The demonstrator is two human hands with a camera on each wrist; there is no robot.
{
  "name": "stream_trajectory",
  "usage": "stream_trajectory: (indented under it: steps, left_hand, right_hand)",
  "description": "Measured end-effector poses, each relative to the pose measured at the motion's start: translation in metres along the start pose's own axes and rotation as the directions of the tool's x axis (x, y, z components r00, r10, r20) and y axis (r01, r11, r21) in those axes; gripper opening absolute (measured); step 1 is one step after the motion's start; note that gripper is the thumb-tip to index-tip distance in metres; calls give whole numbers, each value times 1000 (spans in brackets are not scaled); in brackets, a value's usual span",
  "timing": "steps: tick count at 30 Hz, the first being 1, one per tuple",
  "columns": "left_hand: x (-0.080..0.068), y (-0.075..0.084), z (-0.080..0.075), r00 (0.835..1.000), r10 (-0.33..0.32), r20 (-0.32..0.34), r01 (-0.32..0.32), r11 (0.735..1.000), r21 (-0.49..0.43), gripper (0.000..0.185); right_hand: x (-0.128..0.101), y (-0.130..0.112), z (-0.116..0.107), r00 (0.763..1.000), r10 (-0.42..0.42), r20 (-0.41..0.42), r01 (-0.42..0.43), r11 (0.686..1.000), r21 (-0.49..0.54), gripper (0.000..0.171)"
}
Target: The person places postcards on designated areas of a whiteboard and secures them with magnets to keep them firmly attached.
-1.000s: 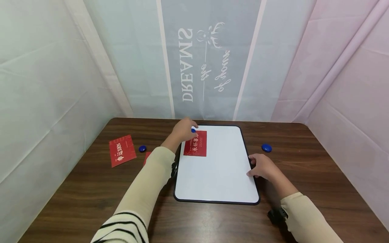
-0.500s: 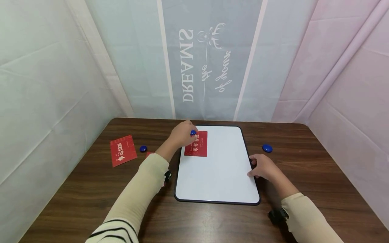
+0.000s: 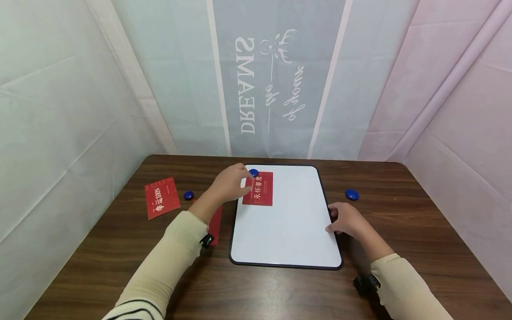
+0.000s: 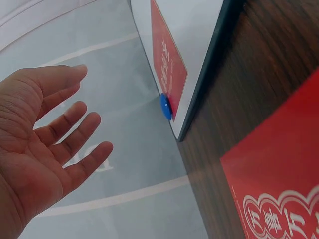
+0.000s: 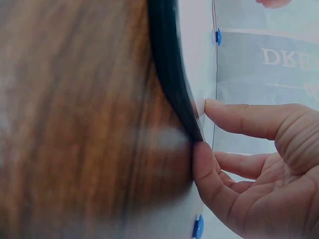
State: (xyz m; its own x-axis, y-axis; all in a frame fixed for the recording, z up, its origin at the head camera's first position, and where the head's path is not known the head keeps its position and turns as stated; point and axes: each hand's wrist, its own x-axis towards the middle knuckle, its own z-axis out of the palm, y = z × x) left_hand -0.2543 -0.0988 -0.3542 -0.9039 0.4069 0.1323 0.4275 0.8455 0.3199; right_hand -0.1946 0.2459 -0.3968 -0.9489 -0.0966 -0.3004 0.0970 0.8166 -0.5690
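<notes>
Whiteboard (image 3: 288,226) with a dark frame lies flat on the brown wooden table (image 3: 420,231), near the middle. A red card (image 3: 259,189) with pale lettering sits in its far left corner, and a blue magnet (image 3: 254,172) rests on the card's far edge, close to the frame.

The left hand (image 3: 230,183) hovers just beside the card's left side, a little short of the magnet. In the left wrist view its fingers (image 4: 75,144) are spread and relaxed, the palm bare, holding nothing and touching nothing that can be seen.

The right hand (image 3: 347,218) rests at the whiteboard's right edge, near the middle of that side. The right wrist view shows the thumb (image 5: 204,169) against the dark frame and a fingertip (image 5: 234,117) on the white surface, so the edge is lightly pinched between them.

A second red card (image 3: 162,197) lies on the table well to the left, tilted, with another blue magnet (image 3: 188,195) just beside it. A third red card (image 3: 215,224) lies partly hidden under the left forearm, close to the whiteboard's left edge. One more blue magnet (image 3: 351,194) sits on the table to the right of the whiteboard, beyond the right hand. Both arms wear cream sleeves (image 3: 168,262).
</notes>
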Motion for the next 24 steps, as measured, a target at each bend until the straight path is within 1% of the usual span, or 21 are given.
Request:
stream_trajectory:
  steps: [6,10,15,19,24]
  left_hand:
    - [-17,-7,-3,999,40,-5,-40,999,-12,31]
    - [-29,-12,-5,998,62,-24,-62,998,-17,31]
    - [-45,-19,-9,998,51,-42,-52,998,-23,31]
    - [-55,-24,-14,999,28,-38,-30,999,-33,34]
    - [-68,-32,-19,999,33,-33,-35,998,-44,40]
  right_hand:
    - [0,4,1,1000,-23,1,23,1000,6,77]
    - [0,6,2,1000,-27,-2,27,1000,14,77]
    - [0,6,2,1000,-29,-4,29,1000,12,77]
    - [-1,6,3,1000,-31,-7,31,999,13,76]
    - [-1,6,5,999,-37,-10,37,999,16,76]
